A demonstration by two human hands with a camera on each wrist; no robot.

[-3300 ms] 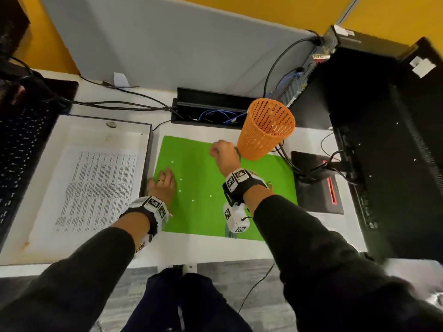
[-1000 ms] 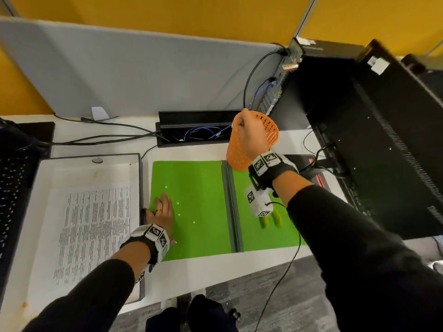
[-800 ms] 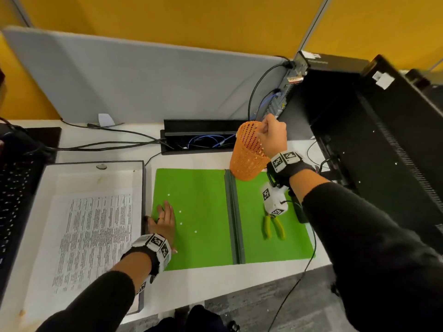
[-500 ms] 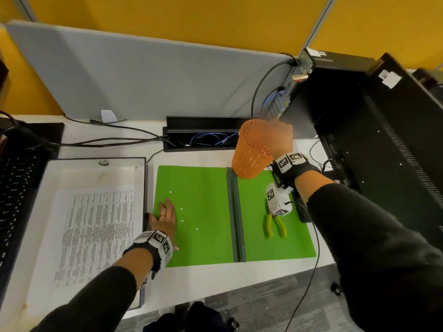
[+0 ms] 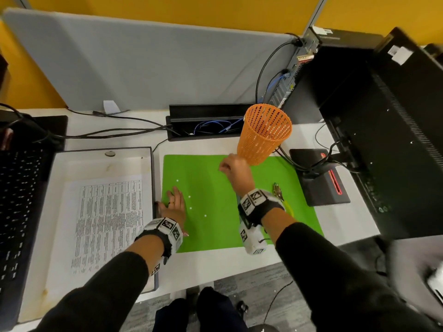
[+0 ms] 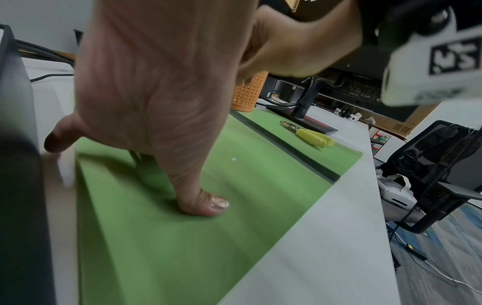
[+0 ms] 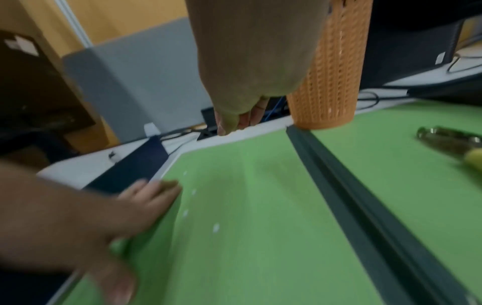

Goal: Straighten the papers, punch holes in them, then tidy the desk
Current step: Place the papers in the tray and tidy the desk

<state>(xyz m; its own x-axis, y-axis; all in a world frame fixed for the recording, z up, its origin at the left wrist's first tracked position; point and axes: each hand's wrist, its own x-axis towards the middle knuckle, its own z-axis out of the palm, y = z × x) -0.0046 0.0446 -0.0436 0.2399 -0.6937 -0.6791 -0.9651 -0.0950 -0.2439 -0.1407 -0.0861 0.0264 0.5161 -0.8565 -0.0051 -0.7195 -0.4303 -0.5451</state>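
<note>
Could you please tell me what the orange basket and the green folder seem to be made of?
Orange basket: probably moulded plastic, given its regular lattice of holes and uniform colour. Green folder: matte card or thin plastic, unclear which; flat, no glare.

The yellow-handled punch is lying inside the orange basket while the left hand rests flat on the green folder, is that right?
Not quite. The yellow-handled punch lies on the right half of the green folder, outside the orange basket, as the left wrist view shows. The left hand does rest flat on the green folder.
</note>
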